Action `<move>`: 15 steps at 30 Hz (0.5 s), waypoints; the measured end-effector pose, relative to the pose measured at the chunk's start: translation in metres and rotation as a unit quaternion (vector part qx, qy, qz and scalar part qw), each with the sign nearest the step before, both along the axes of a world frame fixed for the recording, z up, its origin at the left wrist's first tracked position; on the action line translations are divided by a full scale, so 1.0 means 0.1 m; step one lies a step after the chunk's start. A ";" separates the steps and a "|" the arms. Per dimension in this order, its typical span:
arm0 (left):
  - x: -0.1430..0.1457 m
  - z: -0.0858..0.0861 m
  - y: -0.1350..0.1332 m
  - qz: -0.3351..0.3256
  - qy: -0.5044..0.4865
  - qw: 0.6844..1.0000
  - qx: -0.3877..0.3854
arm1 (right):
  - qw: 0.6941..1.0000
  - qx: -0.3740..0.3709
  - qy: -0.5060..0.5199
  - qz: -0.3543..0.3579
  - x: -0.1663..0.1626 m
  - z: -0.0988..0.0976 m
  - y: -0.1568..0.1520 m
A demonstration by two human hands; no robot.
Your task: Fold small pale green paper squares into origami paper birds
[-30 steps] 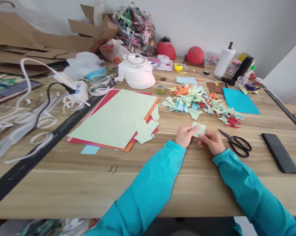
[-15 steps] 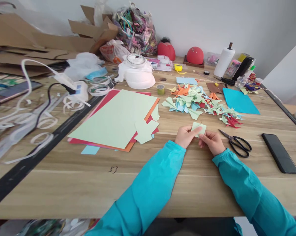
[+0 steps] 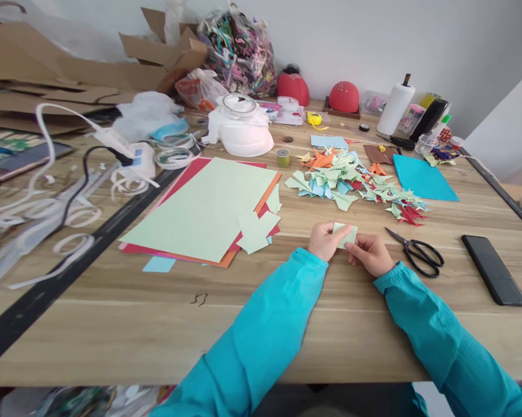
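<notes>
Turquoise sleeves (image 3: 261, 324) reach in from the near side, both cut off at the bottom edge of the view. Past the cuffs, the left hand (image 3: 324, 241) grips a small pale green paper (image 3: 351, 234) with the thumb laid across its face; the fingers beneath are hidden. Thumb and fingers of the right hand (image 3: 374, 253) pinch the paper's near right corner, the remaining fingers curled under and hard to make out. The paper is held over the wooden tabletop (image 3: 287, 347), between the two hands. It looks roughly square, with no clear long axis; its far edge runs left to right, the right end slightly nearer. Whether it is folded cannot be told.

Right of the right hand, black scissors (image 3: 417, 253) point far and left, handles near and right. Further right lies a dark phone (image 3: 494, 270), its length running from far left to near right. On the left, a green sheet (image 3: 204, 208) covers most of the coloured sheets below. Farther off, folded paper pieces (image 3: 339, 174) overlap too densely to count.
</notes>
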State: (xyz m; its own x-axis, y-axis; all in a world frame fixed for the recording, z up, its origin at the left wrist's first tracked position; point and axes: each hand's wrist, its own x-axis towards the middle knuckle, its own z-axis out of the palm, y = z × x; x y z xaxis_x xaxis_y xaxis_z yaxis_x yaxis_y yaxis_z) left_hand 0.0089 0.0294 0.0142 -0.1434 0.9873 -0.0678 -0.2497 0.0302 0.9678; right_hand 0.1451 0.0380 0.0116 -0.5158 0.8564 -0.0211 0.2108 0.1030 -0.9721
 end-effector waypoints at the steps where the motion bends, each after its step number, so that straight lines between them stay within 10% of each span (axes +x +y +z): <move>1: 0.00 0.00 0.00 -0.002 -0.010 1.000 0.000 | 1.000 -0.001 0.000 0.001 0.00 0.00 0.00; 15: -0.01 -0.07 0.04 0.029 -0.005 0.999 0.020 | 1.000 -0.002 0.003 0.012 -0.01 0.01 0.00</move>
